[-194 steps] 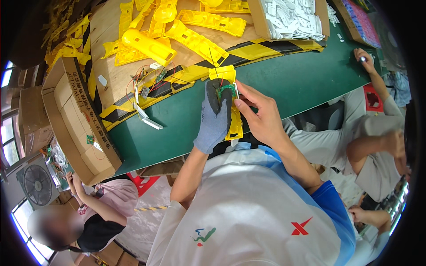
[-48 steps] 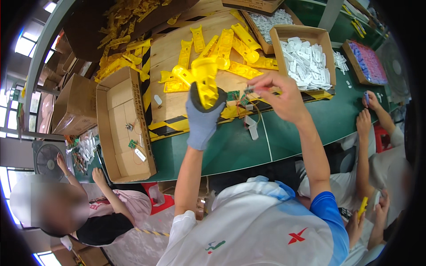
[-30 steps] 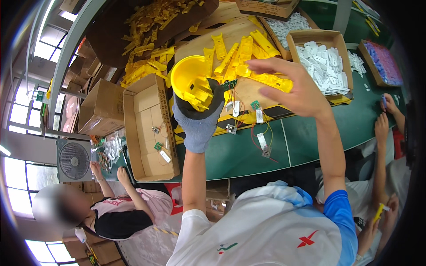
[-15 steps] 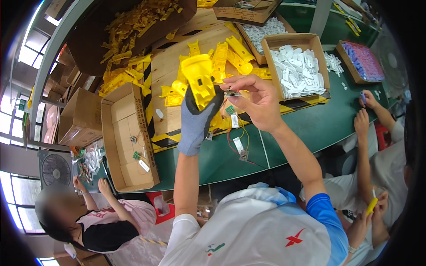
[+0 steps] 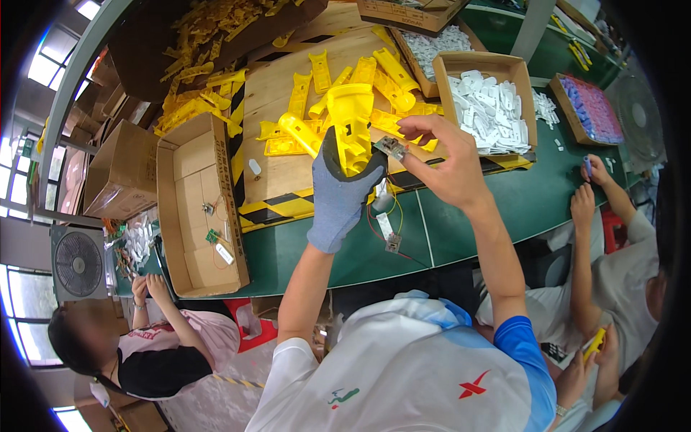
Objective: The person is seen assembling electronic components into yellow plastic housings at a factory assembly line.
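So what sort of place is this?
Probably a factory assembly workshop: loose yellow plastic shells lie about, an open carton holds white parts, and the right hand holds a small circuit board.

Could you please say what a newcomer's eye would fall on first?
Probably the yellow shell, held near the centre in the gloved left hand. Right of it, the bare right hand holds a circuit board. Toward the upper right, a box is heaped with white parts.
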Demonstrator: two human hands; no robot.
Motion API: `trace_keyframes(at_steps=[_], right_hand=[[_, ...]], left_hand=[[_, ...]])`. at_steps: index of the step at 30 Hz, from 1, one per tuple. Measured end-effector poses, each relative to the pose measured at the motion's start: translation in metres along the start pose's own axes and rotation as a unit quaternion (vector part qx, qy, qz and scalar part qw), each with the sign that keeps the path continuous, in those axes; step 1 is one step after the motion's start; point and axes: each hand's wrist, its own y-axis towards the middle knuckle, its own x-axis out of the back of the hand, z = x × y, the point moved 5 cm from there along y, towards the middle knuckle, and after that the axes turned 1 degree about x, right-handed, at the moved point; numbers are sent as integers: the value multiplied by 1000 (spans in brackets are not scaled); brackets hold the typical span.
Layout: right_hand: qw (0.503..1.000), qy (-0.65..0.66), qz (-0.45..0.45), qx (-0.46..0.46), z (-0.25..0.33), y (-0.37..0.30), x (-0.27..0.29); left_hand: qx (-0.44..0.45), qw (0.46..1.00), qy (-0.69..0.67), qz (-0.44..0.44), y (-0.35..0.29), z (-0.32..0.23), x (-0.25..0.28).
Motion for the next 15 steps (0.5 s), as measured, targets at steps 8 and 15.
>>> trace_keyframes(at_steps=[8,15], right_hand=[[988,-110,24,102,17,-6,4],[992,-78,-24,101,2,-14,4]], left_hand=[[-6,999,45,5,-2,1,-3],[-1,999,-43,-20,-9,5,6]])
